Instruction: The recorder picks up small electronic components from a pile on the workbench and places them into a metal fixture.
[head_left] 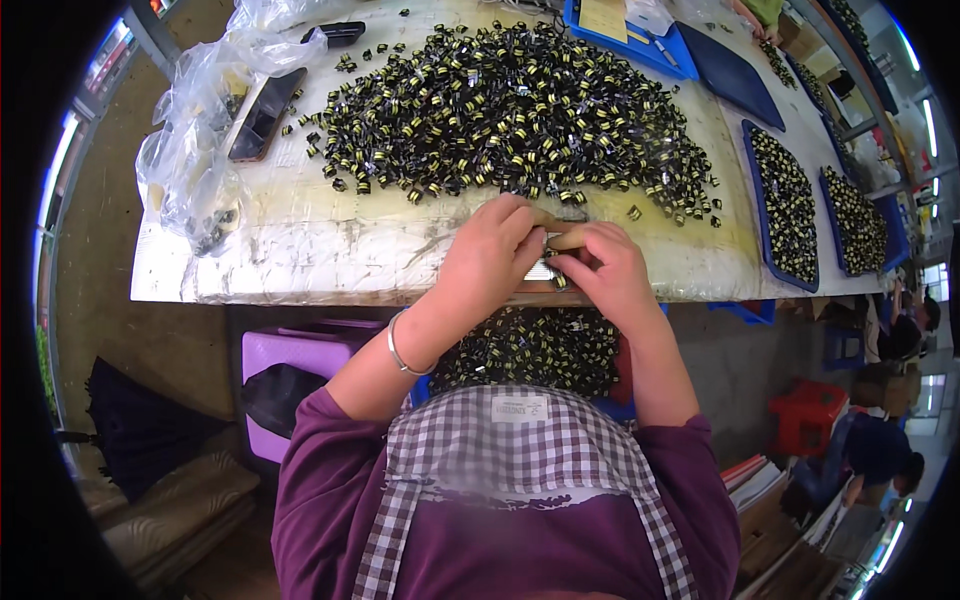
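Note:
My left hand [487, 250] and my right hand [611, 272] meet at the near edge of the table, fingers curled toward each other. Between them shows a small ridged, silvery plate [540, 270]. The thumb and forefinger of my right hand are closed around a small black part with yellow bands [551, 253], beside the plate. Pinched fingers of my left hand press in from the other side; what they hold is hidden. Just beyond my hands spreads a big heap of similar black-and-yellow parts [500, 110].
More parts fill a container [530, 345] below the table edge. Blue trays of parts [783, 205] stand at the right. A phone [268, 115] and clear plastic bags [190, 160] lie at the left. A purple stool [290, 355] is beneath; another person's hand [770, 30] shows at the far right.

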